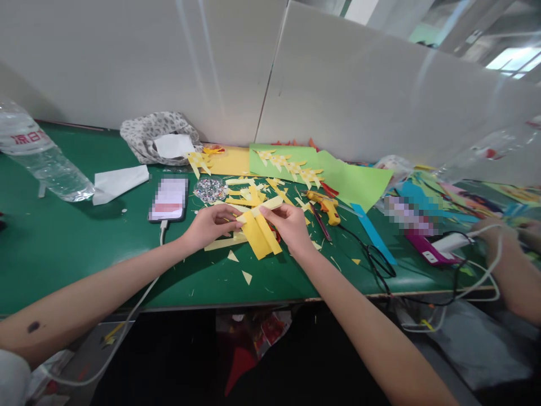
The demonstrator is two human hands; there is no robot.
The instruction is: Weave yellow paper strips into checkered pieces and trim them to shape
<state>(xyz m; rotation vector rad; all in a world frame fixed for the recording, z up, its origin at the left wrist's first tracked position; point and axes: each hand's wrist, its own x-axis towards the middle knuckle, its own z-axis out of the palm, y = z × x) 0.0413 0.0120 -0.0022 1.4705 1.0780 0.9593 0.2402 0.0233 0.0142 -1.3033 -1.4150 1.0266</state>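
Note:
Yellow paper strips (258,235), with a pale yellow strip crossing them near the top, are held between my two hands over the table's front. My left hand (214,224) pinches the left end of the crossing strip. On the other side my right hand (292,224) grips the strips between thumb and fingers. Beneath and behind lie more cut yellow strips (249,194), partly hidden by my hands. Several woven yellow paper pieces (291,165) rest on a green sheet (329,169) at the back.
A phone (169,198) on a cable lies left, beside a water bottle (42,152). Right of my hands are a yellow glue gun (324,206), a blue strip (374,234) and a magenta power strip (426,248). Another person's arm (507,265) reaches in at the right.

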